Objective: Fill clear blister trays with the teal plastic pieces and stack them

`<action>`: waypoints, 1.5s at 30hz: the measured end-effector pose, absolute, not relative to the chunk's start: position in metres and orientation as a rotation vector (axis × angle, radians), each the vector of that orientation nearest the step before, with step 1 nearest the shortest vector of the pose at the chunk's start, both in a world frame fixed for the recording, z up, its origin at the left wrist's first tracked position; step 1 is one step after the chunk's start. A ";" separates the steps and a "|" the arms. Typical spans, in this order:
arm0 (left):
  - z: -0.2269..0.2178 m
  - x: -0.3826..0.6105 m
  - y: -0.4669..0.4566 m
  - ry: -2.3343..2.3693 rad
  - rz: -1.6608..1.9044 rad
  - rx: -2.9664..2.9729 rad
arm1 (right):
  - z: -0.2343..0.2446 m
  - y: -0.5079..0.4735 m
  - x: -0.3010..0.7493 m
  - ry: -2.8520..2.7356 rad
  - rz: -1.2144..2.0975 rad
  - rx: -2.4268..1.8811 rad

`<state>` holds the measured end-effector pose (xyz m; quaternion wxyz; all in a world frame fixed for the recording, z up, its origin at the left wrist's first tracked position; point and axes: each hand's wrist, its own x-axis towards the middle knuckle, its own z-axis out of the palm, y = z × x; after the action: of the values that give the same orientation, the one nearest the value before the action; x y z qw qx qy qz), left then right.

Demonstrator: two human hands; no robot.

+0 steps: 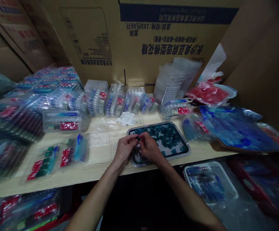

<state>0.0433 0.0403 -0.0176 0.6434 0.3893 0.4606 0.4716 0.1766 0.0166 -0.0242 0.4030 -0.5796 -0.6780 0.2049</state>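
Forearms (101, 195) reached out over the bench edge. Left hand (126, 149) and right hand (150, 148) met, fingers curled, fingertips (140, 136) of both pinching a small dark piece (137, 138), too small to make out, just above a metal tray (151, 125) of dark green pieces. Tray sat on a light wood bench (81, 173), clear blister packs (97, 102) with blue and red contents around it. White plastic basket (210, 183) of blue items sat below the bench, to my right. Printed cardboard carton (154, 41) stood behind.
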 end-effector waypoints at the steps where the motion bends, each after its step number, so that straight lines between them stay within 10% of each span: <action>1: -0.017 0.041 0.039 1.058 1.072 0.906 | -0.024 0.016 0.175 -1.731 0.500 -1.470; 33: 0.004 0.026 0.027 1.171 1.118 0.937 | -0.003 0.011 0.162 -1.730 0.538 -1.466; 45: -0.016 0.016 0.031 1.094 0.863 2.055 | 0.009 0.024 0.204 -1.409 0.687 -1.542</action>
<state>0.0160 0.0309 -0.0155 0.3231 0.7833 0.4170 0.3290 0.2039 0.0241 0.0091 0.4543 -0.6248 -0.5708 0.2782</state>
